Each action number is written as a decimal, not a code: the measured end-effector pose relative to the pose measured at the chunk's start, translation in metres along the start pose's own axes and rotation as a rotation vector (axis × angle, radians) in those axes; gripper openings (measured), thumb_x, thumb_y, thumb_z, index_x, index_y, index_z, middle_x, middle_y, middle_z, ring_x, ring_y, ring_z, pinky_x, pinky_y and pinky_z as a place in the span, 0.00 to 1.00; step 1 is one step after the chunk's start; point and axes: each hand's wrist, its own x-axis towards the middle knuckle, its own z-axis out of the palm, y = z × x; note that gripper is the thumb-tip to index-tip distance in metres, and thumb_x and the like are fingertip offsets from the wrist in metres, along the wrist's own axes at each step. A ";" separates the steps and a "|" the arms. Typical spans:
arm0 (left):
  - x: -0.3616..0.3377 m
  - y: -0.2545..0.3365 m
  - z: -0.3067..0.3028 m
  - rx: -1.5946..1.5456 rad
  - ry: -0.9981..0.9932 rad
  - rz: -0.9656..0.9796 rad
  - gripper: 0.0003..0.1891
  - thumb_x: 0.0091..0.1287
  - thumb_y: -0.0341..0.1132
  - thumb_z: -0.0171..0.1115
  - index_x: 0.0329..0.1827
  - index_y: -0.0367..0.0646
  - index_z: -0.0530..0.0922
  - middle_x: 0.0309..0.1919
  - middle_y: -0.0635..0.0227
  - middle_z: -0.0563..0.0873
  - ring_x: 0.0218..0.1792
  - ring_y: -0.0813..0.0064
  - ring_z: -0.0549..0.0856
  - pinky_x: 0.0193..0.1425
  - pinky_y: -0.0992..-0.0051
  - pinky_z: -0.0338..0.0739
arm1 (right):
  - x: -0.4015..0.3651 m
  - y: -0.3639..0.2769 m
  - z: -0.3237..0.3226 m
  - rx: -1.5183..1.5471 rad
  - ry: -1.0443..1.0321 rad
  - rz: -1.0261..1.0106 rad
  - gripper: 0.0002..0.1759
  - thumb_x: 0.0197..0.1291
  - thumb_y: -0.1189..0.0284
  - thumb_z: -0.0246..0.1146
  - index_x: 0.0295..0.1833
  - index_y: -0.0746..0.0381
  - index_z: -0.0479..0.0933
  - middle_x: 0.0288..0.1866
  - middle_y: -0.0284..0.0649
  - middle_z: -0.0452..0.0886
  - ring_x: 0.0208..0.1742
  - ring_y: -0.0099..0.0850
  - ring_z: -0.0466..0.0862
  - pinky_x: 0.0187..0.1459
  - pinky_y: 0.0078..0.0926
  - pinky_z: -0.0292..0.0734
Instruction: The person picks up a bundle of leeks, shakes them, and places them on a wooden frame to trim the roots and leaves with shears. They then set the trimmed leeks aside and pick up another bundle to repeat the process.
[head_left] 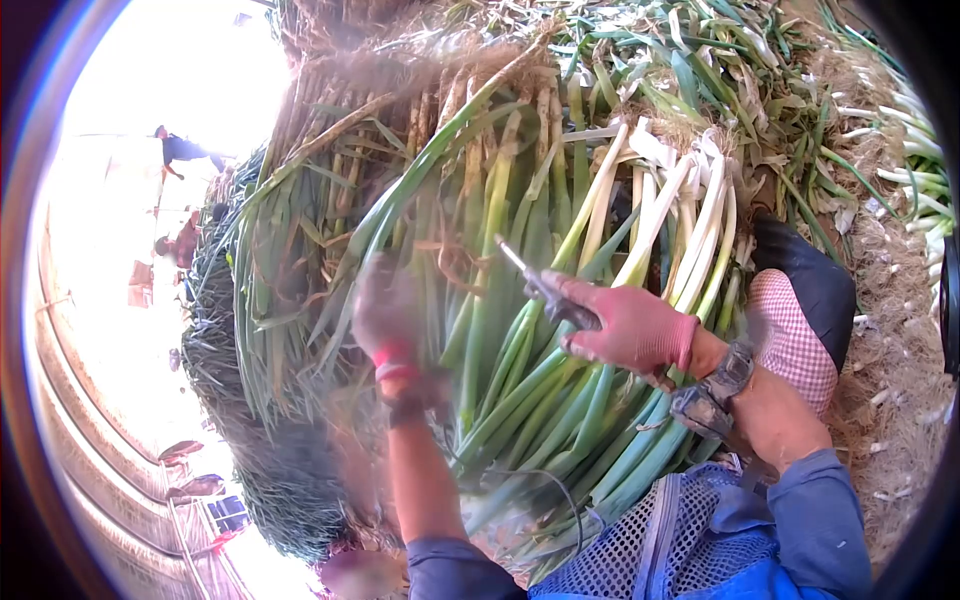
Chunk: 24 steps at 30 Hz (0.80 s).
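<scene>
My right hand [635, 325], in a reddish glove, is closed round the dark handle of a small tool [545, 285]. The tool's thin metal tip points up and left, over the green onion leaves. My left hand [385, 305], gloved and blurred, is at the left beside long green leaves [400, 200]; its fingers are smeared, so its grip cannot be made out. Below and right of the tool lies a bunch of green onions [650, 235] with white stems and roots at the top, leaves fanning down towards my body.
A tall stack of onions [270, 470] rises at the left. Loose leaves [690, 70] lie at the top. More trimmed onions [920, 150] and root debris [890, 420] are at the right. Far left, people [185, 150] appear in bright light.
</scene>
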 end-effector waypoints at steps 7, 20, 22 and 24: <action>-0.018 0.043 0.040 0.214 -0.548 -0.083 0.35 0.66 0.75 0.66 0.40 0.48 0.92 0.31 0.58 0.92 0.37 0.53 0.91 0.46 0.56 0.82 | 0.000 0.028 0.009 0.075 0.107 -0.023 0.47 0.69 0.56 0.69 0.89 0.53 0.60 0.63 0.56 0.88 0.57 0.46 0.91 0.62 0.37 0.84; -0.034 -0.020 -0.043 -0.591 -0.643 -0.385 0.09 0.73 0.34 0.72 0.43 0.35 0.90 0.23 0.76 0.81 0.21 0.85 0.75 0.24 0.78 0.68 | -0.019 0.028 -0.019 0.823 -0.453 0.166 0.50 0.73 0.76 0.62 0.93 0.52 0.44 0.37 0.29 0.77 0.31 0.19 0.78 0.29 0.14 0.80; -0.030 -0.034 -0.100 -0.692 -0.560 -0.415 0.09 0.75 0.34 0.70 0.43 0.36 0.89 0.24 0.77 0.81 0.19 0.84 0.75 0.23 0.79 0.70 | -0.029 0.021 -0.015 0.674 -0.717 0.134 0.50 0.72 0.77 0.62 0.93 0.51 0.44 0.37 0.29 0.78 0.30 0.19 0.78 0.29 0.14 0.79; -0.020 -0.091 -0.145 -0.472 -0.294 -0.551 0.11 0.76 0.36 0.69 0.50 0.37 0.88 0.27 0.75 0.82 0.24 0.84 0.79 0.28 0.79 0.74 | -0.034 0.020 -0.011 0.793 -0.815 0.183 0.51 0.71 0.77 0.63 0.93 0.52 0.45 0.39 0.29 0.78 0.30 0.18 0.77 0.30 0.13 0.80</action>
